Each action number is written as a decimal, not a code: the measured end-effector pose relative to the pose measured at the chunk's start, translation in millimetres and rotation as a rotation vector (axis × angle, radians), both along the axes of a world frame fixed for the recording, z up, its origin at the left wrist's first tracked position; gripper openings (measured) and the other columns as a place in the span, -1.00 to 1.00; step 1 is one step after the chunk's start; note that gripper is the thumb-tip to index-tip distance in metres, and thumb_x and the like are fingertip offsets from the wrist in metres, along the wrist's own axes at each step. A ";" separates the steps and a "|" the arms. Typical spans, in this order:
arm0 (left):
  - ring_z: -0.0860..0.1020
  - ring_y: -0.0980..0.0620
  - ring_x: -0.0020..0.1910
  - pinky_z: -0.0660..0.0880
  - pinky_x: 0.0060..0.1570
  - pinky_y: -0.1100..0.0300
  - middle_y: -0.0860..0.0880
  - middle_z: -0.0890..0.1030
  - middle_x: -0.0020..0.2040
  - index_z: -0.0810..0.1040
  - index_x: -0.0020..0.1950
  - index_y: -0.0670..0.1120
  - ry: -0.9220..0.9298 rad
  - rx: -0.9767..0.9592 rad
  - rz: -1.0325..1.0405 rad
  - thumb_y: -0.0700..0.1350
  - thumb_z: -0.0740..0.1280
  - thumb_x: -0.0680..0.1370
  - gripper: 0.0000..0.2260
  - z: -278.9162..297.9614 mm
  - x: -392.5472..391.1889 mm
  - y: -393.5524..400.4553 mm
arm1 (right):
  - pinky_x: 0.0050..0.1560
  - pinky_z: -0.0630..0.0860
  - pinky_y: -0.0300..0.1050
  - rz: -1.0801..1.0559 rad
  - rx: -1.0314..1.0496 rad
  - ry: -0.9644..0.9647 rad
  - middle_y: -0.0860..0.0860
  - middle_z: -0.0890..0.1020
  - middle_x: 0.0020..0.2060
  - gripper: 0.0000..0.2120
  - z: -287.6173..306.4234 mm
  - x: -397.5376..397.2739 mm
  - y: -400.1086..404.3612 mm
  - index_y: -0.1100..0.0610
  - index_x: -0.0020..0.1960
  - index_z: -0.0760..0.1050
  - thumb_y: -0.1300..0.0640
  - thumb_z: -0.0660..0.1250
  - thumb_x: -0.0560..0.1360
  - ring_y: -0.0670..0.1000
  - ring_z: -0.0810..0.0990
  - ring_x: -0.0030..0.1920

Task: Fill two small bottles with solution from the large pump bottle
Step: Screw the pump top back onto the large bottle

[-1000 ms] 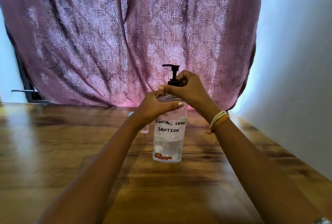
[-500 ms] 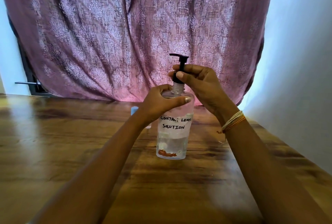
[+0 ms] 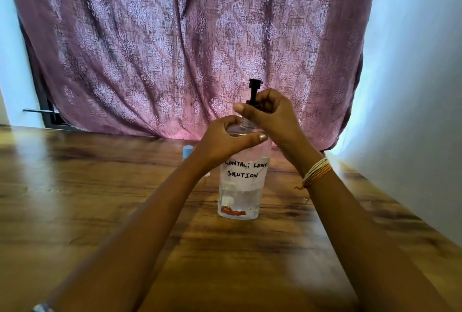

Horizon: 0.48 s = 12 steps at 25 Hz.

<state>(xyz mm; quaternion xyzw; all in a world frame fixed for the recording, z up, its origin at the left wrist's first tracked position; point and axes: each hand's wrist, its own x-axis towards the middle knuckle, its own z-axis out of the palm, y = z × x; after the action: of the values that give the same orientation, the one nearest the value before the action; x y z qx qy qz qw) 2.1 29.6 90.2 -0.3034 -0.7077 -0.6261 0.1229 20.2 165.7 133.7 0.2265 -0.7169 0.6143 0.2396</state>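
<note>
A clear large pump bottle, labelled "contact lens solution" and holding liquid in its lower part, stands upright on the wooden table. My left hand wraps the bottle's shoulder. My right hand pinches the black pump at its collar, the pump head sticking up above my fingers. Behind my left wrist a small bottle with a light blue cap peeks out, mostly hidden.
A mauve patterned curtain hangs right behind the table's far edge. A pale wall runs along the table's right side. Thread bangles circle my right wrist.
The pump head has turned from pointing left to pointing away from me, as my right hand twisted the collar. My left hand kept its hold on the bottle.
</note>
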 end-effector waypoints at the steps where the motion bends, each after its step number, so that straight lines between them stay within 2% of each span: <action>1: 0.70 0.00 -0.09 0.62 0.01 0.03 -0.06 0.72 -0.06 0.62 0.07 -0.14 -0.002 0.004 0.008 -0.06 0.53 0.38 -0.68 -0.2 0.2 -0.1 | -0.10 0.61 -0.15 0.147 -0.032 -0.059 0.06 0.63 -0.17 -0.76 0.3 1.1 4.7 0.21 0.02 0.51 0.16 0.45 0.42 -0.03 0.64 -0.14; 3: 0.69 0.01 -0.07 0.62 0.03 0.04 -0.05 0.72 -0.05 0.63 0.08 -0.13 -0.008 0.012 0.015 -0.05 0.54 0.37 -0.67 0.0 0.4 -0.6 | 0.06 0.63 -0.07 0.379 -0.084 -0.161 0.21 0.64 0.07 -0.67 2.9 3.9 15.6 0.32 0.24 0.46 0.27 0.28 0.48 0.11 0.65 0.08; 4: 0.69 0.01 -0.07 0.62 0.02 0.04 -0.06 0.72 -0.05 0.63 0.08 -0.13 -0.009 0.014 0.011 -0.03 0.54 0.35 -0.65 -0.1 0.2 -0.8 | 0.07 0.63 -0.06 0.419 -0.085 -0.177 0.24 0.63 0.11 -0.64 3.8 4.8 19.0 0.34 0.27 0.45 0.34 0.26 0.47 0.14 0.64 0.12; 6: 0.69 0.00 -0.08 0.63 0.00 0.05 -0.07 0.72 -0.05 0.63 0.08 -0.14 -0.008 0.005 -0.001 -0.01 0.53 0.34 -0.63 -0.3 0.2 -0.9 | 0.03 0.64 -0.09 0.362 -0.087 -0.154 0.21 0.66 0.03 -0.64 3.4 3.9 20.0 0.33 0.22 0.49 0.39 0.35 0.42 0.11 0.67 0.04; 9: 0.69 0.04 -0.11 0.62 -0.05 0.10 -0.06 0.72 -0.06 0.62 0.06 -0.11 -0.013 -0.009 -0.010 -0.08 0.53 0.39 -0.72 0.8 0.7 -1.6 | -0.13 0.63 -0.17 0.130 -0.059 -0.101 0.03 0.69 -0.21 -0.70 -0.7 3.3 7.6 0.22 0.05 0.54 0.38 0.48 0.35 -0.02 0.68 -0.19; 10: 0.69 0.06 -0.11 0.61 -0.05 0.12 -0.04 0.72 -0.06 0.62 0.04 -0.06 -0.008 -0.013 -0.012 -0.10 0.52 0.40 -0.75 1.3 1.6 -1.9 | -0.14 0.62 -0.16 0.078 -0.031 -0.081 0.01 0.68 -0.24 -0.70 -2.3 2.7 4.0 0.20 0.04 0.54 0.35 0.50 0.34 -0.04 0.67 -0.22; 12: 0.69 0.06 -0.08 0.62 -0.02 0.11 -0.01 0.72 -0.05 0.60 0.02 0.01 0.004 -0.026 -0.019 -0.07 0.52 0.40 -0.77 1.4 3.0 -2.1 | -0.10 0.62 -0.15 0.075 0.006 -0.090 0.03 0.67 -0.16 -0.60 -1.6 4.0 1.4 0.21 0.16 0.50 0.31 0.50 0.36 -0.05 0.68 -0.18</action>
<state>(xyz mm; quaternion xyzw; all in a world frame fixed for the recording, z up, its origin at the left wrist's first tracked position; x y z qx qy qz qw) 5.1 27.5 91.6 -0.3128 -0.7127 -0.6173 0.1143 24.3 167.1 132.1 0.2263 -0.7198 0.6302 0.1834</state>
